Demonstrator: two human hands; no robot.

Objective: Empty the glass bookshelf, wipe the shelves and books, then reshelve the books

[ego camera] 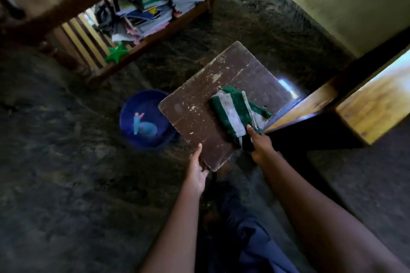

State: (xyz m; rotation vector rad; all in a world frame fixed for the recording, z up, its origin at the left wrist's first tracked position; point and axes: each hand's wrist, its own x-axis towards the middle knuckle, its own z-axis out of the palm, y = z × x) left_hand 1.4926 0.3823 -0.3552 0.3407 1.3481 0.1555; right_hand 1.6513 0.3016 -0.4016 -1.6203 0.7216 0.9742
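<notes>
A worn dark brown board (210,104), a shelf panel with scratched paint, is held tilted above the floor. My left hand (197,170) grips its near corner, thumb on top. A green and white striped cloth (235,111) lies on the board's right part. My right hand (259,144) pinches the cloth's near end against the board. Stacked books (159,2) fill the lower level of a wooden table at the top.
A blue basin (144,119) with a light blue cloth in water stands on the dark floor left of the board. A wooden bookshelf frame (355,99) juts in from the right. A green star toy (116,53) lies by the table's lower rail. My knee is below.
</notes>
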